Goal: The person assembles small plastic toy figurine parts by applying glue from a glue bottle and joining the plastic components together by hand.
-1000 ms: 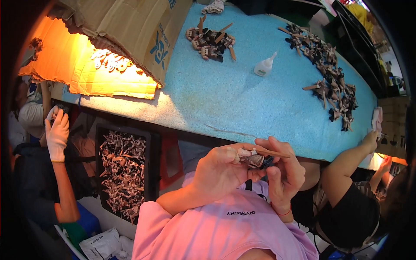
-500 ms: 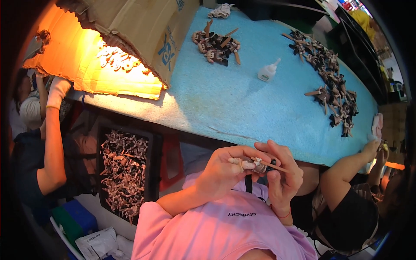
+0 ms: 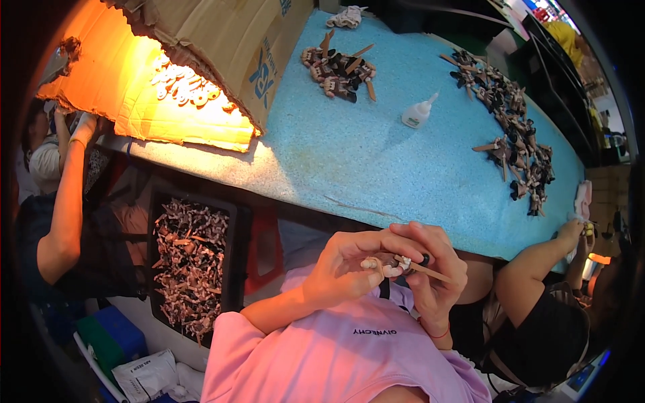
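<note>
Close to my chest, a small figurine (image 3: 398, 264) with pale and dark parts is held between my two hands. A flat wooden-looking strip (image 3: 430, 272) sticks out from it to the right. My left hand (image 3: 339, 267) pinches the figurine's pale end between thumb and fingers. Around the dark end, my right hand (image 3: 435, 262) is closed with its fingers bent, hiding part of the piece. Beyond my hands on the blue table (image 3: 349, 161) stands a white squeeze bottle (image 3: 417, 113) with a thin nozzle.
Similar figurines form a small pile (image 3: 337, 70) at the far left and a long row (image 3: 514, 127) at the right. A black crate (image 3: 191, 269) full of them stands left of me. A cardboard box (image 3: 222, 40) covers brightly lit parts. Co-workers sit on both sides.
The figurine has turned between my fingers, and its wooden-looking strip now points further down to the right. The co-worker's arm at the left has shifted left.
</note>
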Tool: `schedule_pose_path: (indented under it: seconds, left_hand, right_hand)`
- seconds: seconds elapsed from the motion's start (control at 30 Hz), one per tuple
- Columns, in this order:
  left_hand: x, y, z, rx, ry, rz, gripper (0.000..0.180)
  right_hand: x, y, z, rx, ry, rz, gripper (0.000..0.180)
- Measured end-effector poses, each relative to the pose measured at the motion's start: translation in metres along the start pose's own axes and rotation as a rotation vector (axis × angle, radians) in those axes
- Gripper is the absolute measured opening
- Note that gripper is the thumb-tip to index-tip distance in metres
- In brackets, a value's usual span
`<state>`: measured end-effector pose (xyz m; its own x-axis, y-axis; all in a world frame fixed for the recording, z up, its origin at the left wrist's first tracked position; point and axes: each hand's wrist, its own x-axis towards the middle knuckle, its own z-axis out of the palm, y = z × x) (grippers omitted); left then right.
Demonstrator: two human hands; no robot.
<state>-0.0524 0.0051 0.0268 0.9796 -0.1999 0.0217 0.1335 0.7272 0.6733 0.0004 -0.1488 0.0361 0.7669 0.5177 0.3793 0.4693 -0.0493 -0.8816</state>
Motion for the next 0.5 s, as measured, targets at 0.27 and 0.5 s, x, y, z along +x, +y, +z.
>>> schedule_pose_path:
  seconds: [0.27,0.5]
  left_hand:
    - [0.001,0.001,0.000,0.016,0.078,-0.072,0.037]
    - [0.004,0.008,-0.003,-0.213,0.085,-0.229,0.055]
  right_hand:
    - [0.000,0.001,0.001,0.002,-0.001,0.004,0.054]
    - [-0.003,0.006,0.003,-0.038,0.028,-0.031,0.057]
